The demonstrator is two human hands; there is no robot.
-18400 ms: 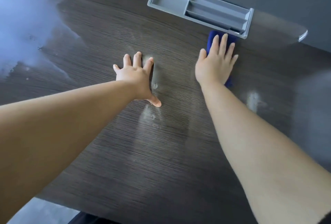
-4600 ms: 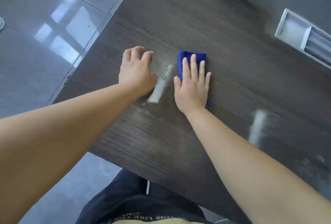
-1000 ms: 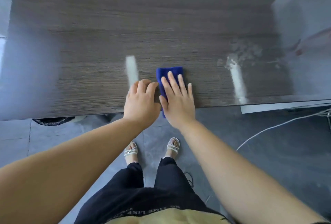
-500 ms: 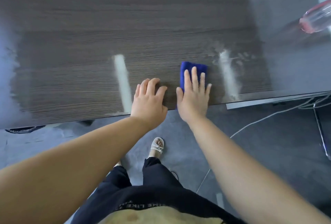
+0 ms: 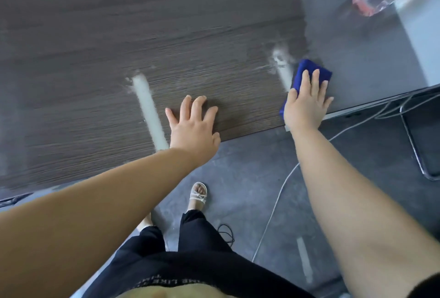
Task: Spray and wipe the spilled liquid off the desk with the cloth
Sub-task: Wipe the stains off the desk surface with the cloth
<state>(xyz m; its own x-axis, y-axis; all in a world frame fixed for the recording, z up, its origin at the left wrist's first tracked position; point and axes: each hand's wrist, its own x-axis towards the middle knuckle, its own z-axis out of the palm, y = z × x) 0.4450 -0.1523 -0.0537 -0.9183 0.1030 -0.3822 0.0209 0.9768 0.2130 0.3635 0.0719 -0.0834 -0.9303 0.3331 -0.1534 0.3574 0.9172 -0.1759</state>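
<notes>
Blue cloth (image 5: 309, 65) on desk (image 5: 190, 59) nr pale streak (image 5: 284, 76).

Black trousers (image 5: 204, 233), pale strappy sandals (image 5: 198, 195)

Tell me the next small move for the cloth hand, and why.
Probably slide the cloth left over the white streak beside it: the right hand presses it flat at the desk's front edge, and that streak looks unwiped. A second streak lies beyond the left hand.

I take this for an office. A long dark wood-grain worktop (image 5: 95, 35) stands over a grey tiled floor (image 5: 250, 166). A white cable (image 5: 276, 204) trails across the floor, and a chrome tube frame (image 5: 415, 150), perhaps a chair's base, is on my right.
</notes>
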